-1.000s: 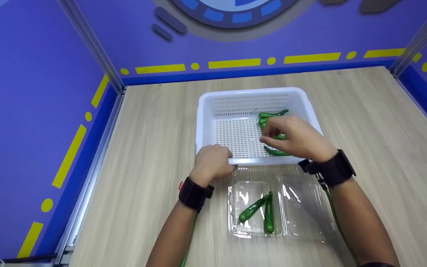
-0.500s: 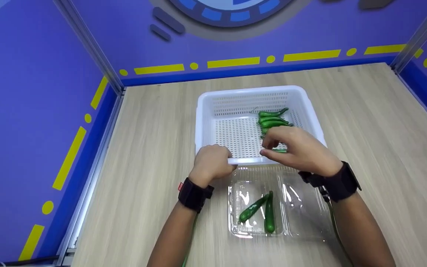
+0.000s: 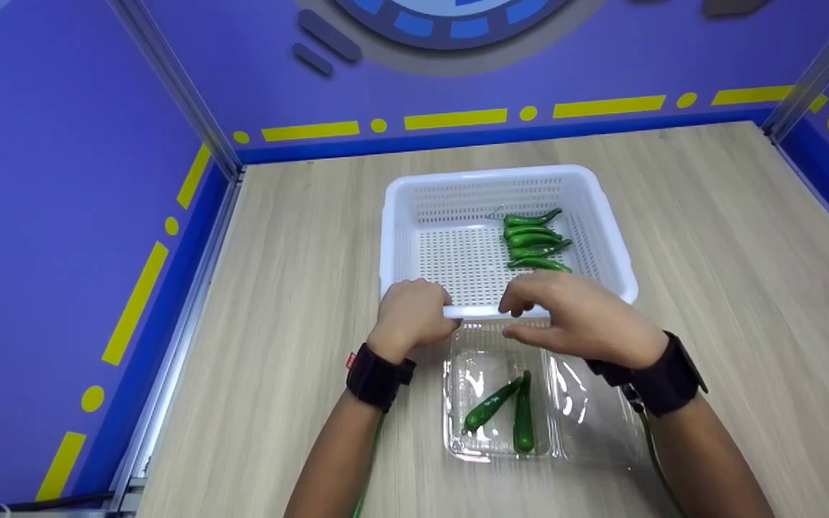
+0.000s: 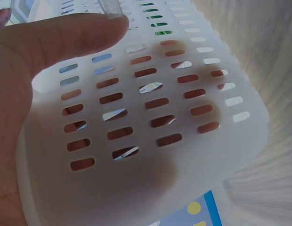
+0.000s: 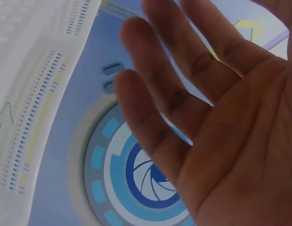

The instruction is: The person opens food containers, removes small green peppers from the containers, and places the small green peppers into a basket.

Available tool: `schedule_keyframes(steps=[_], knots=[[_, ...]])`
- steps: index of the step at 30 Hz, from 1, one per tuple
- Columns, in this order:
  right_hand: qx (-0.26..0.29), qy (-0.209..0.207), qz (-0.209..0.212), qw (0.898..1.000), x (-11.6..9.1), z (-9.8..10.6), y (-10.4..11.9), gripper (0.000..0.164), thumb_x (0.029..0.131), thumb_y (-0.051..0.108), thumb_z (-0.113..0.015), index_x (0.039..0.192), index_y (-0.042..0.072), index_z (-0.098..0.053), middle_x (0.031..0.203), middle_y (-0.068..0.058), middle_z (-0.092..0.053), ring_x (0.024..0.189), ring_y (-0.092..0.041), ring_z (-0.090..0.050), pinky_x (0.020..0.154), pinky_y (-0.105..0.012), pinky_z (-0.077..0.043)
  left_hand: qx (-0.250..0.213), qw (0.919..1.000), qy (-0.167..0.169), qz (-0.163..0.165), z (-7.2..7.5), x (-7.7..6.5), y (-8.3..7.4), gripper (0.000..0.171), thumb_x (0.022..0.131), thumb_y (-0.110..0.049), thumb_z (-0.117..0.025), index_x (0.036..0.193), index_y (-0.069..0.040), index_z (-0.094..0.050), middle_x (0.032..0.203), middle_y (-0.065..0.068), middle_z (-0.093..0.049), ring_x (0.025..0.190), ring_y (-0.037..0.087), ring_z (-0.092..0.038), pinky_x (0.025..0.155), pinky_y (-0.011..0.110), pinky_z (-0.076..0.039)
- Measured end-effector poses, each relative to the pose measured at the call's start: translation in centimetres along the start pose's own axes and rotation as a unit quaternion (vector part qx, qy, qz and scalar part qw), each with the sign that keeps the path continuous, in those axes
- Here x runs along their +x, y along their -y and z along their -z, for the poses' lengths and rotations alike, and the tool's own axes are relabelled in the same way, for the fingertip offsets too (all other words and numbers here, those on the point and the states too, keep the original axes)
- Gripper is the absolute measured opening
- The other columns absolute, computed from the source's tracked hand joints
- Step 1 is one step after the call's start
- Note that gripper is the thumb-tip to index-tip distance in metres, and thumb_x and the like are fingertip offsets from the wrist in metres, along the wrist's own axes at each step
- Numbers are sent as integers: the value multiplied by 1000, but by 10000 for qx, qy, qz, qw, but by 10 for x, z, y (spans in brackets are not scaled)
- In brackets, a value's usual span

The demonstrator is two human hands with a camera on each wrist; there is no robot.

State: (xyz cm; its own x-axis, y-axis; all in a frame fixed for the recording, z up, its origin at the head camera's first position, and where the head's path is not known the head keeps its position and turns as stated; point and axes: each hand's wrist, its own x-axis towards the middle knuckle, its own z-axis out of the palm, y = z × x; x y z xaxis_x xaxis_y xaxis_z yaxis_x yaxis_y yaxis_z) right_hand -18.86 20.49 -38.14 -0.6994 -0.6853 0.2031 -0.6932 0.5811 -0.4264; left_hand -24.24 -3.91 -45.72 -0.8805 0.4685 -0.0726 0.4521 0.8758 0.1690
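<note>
In the head view my left hand (image 3: 413, 313) grips the front rim of a white slotted plastic basket (image 3: 394, 237) near its left corner. The left wrist view shows the thumb (image 4: 66, 40) on the outside of the wall and fingers showing through the slots. My right hand (image 3: 580, 316) hovers over the front rim with loosely bent fingers and nothing in it; its bare palm (image 5: 240, 136) fills the right wrist view. Several green chili peppers (image 3: 538, 252) lie in a row on the basket's right side. The hand may hide more.
In front of the basket lies a clear plastic clamshell box (image 3: 458, 367), its lid (image 3: 594, 424) folded out to the right. Two green peppers (image 3: 523, 424) rest inside it. Blue panels (image 3: 83, 216) wall the wooden table (image 3: 299, 288) at the back and sides.
My right hand has drawn back from inside the basket to its front rim, uncovering the row of peppers. My left hand has stayed on the rim.
</note>
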Motion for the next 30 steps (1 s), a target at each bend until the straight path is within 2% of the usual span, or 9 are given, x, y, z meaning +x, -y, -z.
schedule_keyframes(steps=[4,7,13,17,24,30], knots=[[-64,663,-188,9976,-4,-7,12,24,87,31,-78,107,21,-70,100,11,-70,93,-7,-65,84,-34,-54,-47,10000,15,-5,1,0,0,32,85,-40,-67,60,-22,-58,58,-7,-52,58,17,-54,52,33,-39],[-179,1057,-299,9938,-5,-15,20,30,83,34,-79,109,21,-71,101,10,-72,94,-9,-68,82,-34,-55,-33,10000,-13,-3,1,0,0,31,84,-39,-66,59,-22,-57,57,-7,-51,58,17,-53,52,33,-39],[-385,1475,-133,9882,-2,-35,29,33,79,34,-82,107,19,-71,97,6,-73,89,-13,-69,77,-33,-55,1,10000,-10,6,1,-1,-1,35,85,-41,-66,58,-22,-56,57,-8,-49,57,16,-52,51,32,-38],[-386,1609,-51,9862,1,-47,30,30,77,29,-82,102,16,-71,96,4,-73,87,-15,-68,76,-34,-55,-35,10000,10,46,1,-2,-1,34,85,-42,-67,59,-23,-58,57,-8,-50,57,16,-52,51,32,-38],[-718,1574,25,9849,5,-66,30,28,72,25,-84,94,13,-71,85,2,-71,73,-14,-65,64,-32,-53,14,10000,-26,39,-1,-1,0,34,85,-42,-67,58,-23,-58,57,-7,-50,56,16,-52,50,32,-37],[-808,1653,-220,9827,5,-75,29,27,72,27,-87,89,16,-69,83,3,-70,70,-14,-64,62,-32,-51,0,10000,12,59,0,-1,0,35,84,-41,-67,57,-23,-54,57,-7,-48,57,16,-51,51,32,-37]])
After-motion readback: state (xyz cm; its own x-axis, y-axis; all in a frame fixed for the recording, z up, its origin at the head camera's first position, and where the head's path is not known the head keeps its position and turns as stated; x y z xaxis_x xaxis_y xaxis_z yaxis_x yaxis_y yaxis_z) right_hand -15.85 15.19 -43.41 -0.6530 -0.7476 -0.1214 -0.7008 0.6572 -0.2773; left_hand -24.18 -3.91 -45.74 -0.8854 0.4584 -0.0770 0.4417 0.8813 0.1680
